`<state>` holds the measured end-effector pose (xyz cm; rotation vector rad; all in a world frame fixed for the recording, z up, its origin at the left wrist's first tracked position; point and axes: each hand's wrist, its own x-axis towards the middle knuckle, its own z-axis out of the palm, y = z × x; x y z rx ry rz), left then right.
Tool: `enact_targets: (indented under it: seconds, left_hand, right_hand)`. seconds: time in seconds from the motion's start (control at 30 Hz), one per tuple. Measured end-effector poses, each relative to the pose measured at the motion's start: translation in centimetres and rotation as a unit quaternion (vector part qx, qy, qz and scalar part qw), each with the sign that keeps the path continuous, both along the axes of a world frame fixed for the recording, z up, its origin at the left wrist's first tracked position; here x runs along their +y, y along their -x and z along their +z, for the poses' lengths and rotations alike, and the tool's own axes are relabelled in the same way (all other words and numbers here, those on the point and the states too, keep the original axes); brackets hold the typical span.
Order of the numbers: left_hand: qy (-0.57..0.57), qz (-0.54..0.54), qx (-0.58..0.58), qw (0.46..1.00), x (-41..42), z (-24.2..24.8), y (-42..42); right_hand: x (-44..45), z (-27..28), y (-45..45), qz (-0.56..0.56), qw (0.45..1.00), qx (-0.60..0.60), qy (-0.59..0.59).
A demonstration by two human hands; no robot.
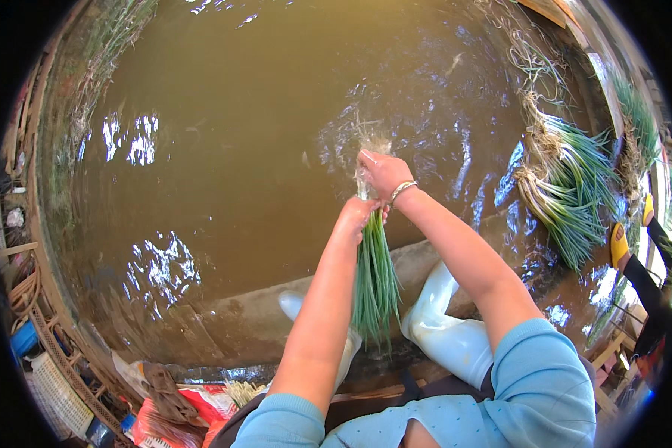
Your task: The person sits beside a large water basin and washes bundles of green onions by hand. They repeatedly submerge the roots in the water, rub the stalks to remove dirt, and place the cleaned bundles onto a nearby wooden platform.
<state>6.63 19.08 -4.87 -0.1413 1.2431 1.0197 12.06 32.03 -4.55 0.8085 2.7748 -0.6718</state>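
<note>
A bunch of green onions [376, 274] hangs over the near edge of a basin of brown water [246, 145], its roots pointing away from me and its green tops towards my body. My left hand [360, 217] is closed around the stalks where white turns to green. Farther out, my right hand [385, 173], with a bracelet at the wrist, grips the white root end. The pale roots just past it touch rippling water. Part of the white stems is hidden behind my fingers.
More green onion bunches [571, 185] lie at the right side, partly in water. Loose stalks [112, 56] float along the left wall. White rubber boots [448, 330] flank the concrete ledge [280, 299]. A person's yellow shoe [619, 246] is at right; a red-and-white bag [201, 406] lies near left.
</note>
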Motion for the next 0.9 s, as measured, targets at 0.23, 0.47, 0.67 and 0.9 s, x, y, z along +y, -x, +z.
enact_targets:
  seconds: [0.23, 0.47, 0.67, 0.9]
  left_hand:
    - [-0.027, 0.007, 0.012, 1.0, 2.1, 1.4, 0.9]
    - [-0.028, -0.026, 0.013, 0.999, 4.6, 2.4, 0.2]
    - [-0.045, -0.053, 0.034, 0.997, 1.0, 2.4, -0.2]
    - [-0.079, -0.065, -0.062, 0.993, 1.3, 2.6, 0.2]
  right_hand:
    - [4.8, -3.9, -0.3, -0.072, 0.96, 0.183, -0.2]
    - [11.3, -3.7, -0.9, -0.193, 0.947, 0.034, -0.256]
    - [15.1, -1.6, -5.4, -0.292, 0.927, 0.032, -0.232]
    - [8.6, 0.5, -4.8, -0.197, 0.948, 0.152, 0.2]
